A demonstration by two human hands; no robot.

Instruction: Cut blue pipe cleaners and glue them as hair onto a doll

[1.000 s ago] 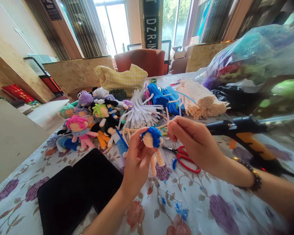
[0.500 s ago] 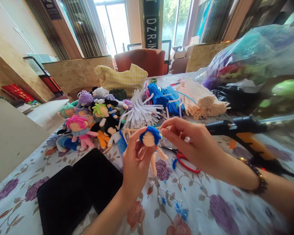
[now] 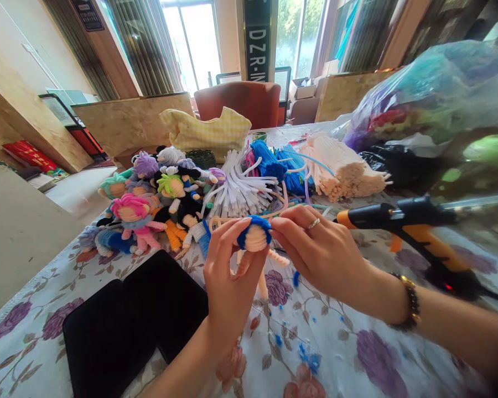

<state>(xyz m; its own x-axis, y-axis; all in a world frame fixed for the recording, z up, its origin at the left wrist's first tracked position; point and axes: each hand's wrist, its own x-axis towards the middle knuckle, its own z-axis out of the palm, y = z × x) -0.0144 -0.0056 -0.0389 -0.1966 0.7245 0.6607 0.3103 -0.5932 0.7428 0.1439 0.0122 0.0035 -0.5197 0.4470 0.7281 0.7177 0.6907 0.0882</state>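
Note:
A small doll (image 3: 256, 239) made of fuzzy pipe cleaners, with a cream face and blue hair, is held up over the table. My left hand (image 3: 232, 271) grips its head between thumb and fingers from the left and below. My right hand (image 3: 321, 249) pinches the blue hair at the head's right side, thumb and forefinger pressed together. Cream limbs dangle below the head. On the cloth under my right hand lies a short blue pipe cleaner piece (image 3: 296, 278). Blue fluff (image 3: 309, 358) is scattered nearer me.
Finished dolls (image 3: 135, 213) are piled at the left, behind a black tablet-like case (image 3: 108, 331). Bundles of white (image 3: 243, 188), blue (image 3: 269, 160) and cream pipe cleaners (image 3: 344, 168) lie behind my hands. A glue gun (image 3: 427, 232) stands right; a plastic bag (image 3: 431, 94) fills the back right.
My right hand has moved left and in against the doll's head, its fingertips now on the blue hair. The red-handled scissors are now hidden behind it.

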